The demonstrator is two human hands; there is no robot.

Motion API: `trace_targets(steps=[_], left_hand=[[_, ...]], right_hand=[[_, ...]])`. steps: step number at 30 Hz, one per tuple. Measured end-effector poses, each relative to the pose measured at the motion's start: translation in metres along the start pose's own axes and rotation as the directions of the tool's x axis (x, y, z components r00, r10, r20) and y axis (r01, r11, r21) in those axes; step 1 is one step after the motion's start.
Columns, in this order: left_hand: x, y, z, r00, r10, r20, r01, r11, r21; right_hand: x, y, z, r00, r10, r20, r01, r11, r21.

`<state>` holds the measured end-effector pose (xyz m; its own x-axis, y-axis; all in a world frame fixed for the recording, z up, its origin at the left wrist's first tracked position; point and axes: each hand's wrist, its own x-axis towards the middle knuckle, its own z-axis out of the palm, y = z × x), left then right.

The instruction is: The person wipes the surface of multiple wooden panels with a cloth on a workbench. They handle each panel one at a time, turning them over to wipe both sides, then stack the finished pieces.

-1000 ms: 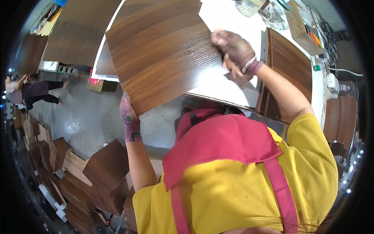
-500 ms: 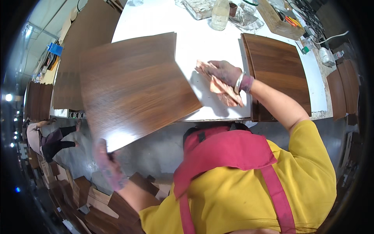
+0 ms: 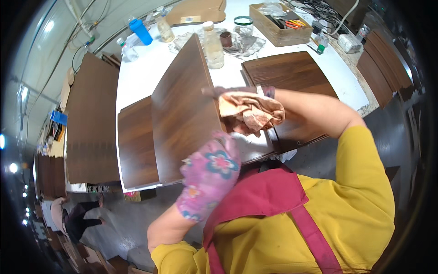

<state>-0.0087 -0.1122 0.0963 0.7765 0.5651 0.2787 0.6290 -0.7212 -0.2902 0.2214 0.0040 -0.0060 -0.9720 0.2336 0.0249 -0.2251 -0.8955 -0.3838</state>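
A brown wood-grain panel (image 3: 182,109) stands tilted on edge above the white worktable (image 3: 137,77). My left hand (image 3: 219,146), in a pink floral covering, is closed at the panel's near right edge, its fingers mostly hidden and blurred. My right hand (image 3: 242,90) reaches across to the panel's right edge with its fingers stretched leftward, and a crumpled, stained peach cloth (image 3: 251,112) is held under it. Flat on the table, another brown panel (image 3: 137,146) lies left of the raised one. More brown panels (image 3: 296,77) lie stacked beneath and beyond my right forearm.
Behind the panel stand a cloudy bottle (image 3: 213,48), a small brown cup (image 3: 226,39) and a glass jar (image 3: 243,26). A tool box (image 3: 280,27) and a blue bottle (image 3: 140,32) are farther back. Another person (image 3: 75,217) is at the far left.
The raised panel has swung from a low slant to a steep tilt. My left hand has moved from its near left corner to the right. My right hand, with the cloth, has come against the panel.
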Motion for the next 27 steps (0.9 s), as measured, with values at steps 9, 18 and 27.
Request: trace_targets(steps=[9,18,27], left_hand=[[-0.010,-0.042,0.026,0.932,-0.206,0.299,0.321,0.851,-0.415],[-0.004,-0.013,0.133,0.524,-0.499,0.690,0.408,-0.563,-0.718],[0.098,0.090,0.204,0.685,-0.481,0.547,0.472,-0.278,-0.837]], right_hand=[[-0.037,0.096,0.019,0.666,-0.685,-0.295,-0.117,0.295,-0.948],[-0.206,0.120,0.070,0.579,-0.520,-0.628,-0.117,0.709,-0.696],[-0.342,0.138,0.073,-0.034,-0.576,-0.817,-0.348,0.773,-0.531]])
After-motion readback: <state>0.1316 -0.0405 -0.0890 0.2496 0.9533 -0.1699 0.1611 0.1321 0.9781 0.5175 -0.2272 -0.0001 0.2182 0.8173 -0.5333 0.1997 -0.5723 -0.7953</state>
